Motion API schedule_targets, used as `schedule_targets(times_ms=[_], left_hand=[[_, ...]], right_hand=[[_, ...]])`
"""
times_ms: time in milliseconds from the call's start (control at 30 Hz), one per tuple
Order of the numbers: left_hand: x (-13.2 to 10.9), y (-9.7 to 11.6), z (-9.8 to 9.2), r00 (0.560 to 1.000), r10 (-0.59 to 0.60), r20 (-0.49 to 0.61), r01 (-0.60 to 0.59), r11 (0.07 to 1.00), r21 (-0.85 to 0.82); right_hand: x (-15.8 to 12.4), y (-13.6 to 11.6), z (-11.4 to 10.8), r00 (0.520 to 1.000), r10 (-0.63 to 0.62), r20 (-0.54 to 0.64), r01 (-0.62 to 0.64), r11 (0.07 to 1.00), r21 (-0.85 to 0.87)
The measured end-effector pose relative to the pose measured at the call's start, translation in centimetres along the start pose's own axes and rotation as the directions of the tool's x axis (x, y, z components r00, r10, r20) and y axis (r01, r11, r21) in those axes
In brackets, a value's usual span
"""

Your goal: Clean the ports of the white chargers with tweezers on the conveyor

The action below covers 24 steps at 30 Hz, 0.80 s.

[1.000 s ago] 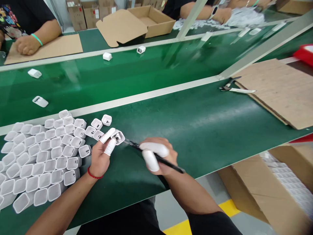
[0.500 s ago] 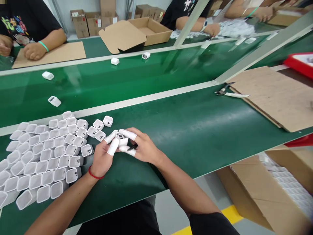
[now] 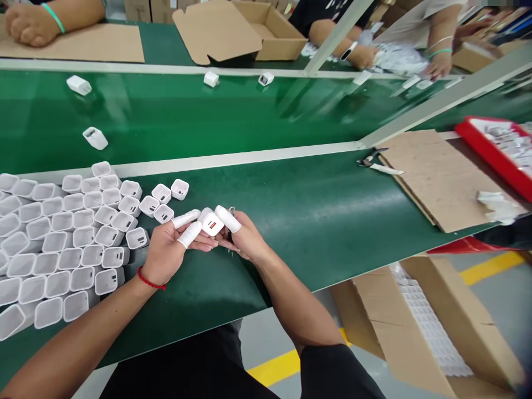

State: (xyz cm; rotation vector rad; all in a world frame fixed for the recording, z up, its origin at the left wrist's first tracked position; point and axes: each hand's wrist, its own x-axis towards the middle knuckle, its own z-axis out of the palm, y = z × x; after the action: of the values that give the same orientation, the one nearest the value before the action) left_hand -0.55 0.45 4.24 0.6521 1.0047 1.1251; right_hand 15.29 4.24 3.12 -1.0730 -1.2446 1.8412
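A white charger (image 3: 212, 224) is held between both hands, its face with a small slot and an orange USB port turned up toward me. My left hand (image 3: 165, 250) pinches it from the left, white covers on its thumb and finger. From the right, my right hand (image 3: 246, 235) grips the same charger with a covered finger on its upper edge. A thin dark item shows within the right hand; its kind is unclear. Left of the hands stand many white charger housings (image 3: 57, 241), open ends up, some showing port slots in the bottom. Several looser housings (image 3: 164, 213) lie nearest the left hand.
Chargers (image 3: 95, 138) lie on the green conveyor belt (image 3: 174, 122) beyond the pale rail. Cutting pliers (image 3: 374, 160) rest beside a cardboard sheet (image 3: 436, 183) at right, near a red tray (image 3: 477, 138). An open carton (image 3: 399, 332) is on the floor. Co-workers' hands are across the belt.
The charger has turned in my fingers: dark inner parts showed before, and its port face shows now. My view has shifted a little down and right. A co-worker's hand at far right has moved.
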Motion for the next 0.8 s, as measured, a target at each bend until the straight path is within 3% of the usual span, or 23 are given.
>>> schedule_targets(times_ms=[400, 633, 800], left_hand=[[0.1, -0.2, -0.5, 1.0, 0.002, 0.0, -0.002, 1.0, -0.018], [0.1, -0.5, -0.8, 0.996, 0.041, 0.074, -0.034, 0.996, -0.082], [0.2, -1.2, -0.9, 0.996, -0.035, 0.077, 0.026, 0.994, 0.107]], right_hand=[[0.2, 0.5, -0.2, 0.999, 0.02, -0.035, -0.021, 0.999, -0.044], [0.3, 0.0, -0.1, 0.993, -0.019, -0.121, 0.033, 0.993, 0.114], [0.8, 0.1, -1.2, 0.971, -0.093, -0.22, 0.131, 0.977, 0.167]])
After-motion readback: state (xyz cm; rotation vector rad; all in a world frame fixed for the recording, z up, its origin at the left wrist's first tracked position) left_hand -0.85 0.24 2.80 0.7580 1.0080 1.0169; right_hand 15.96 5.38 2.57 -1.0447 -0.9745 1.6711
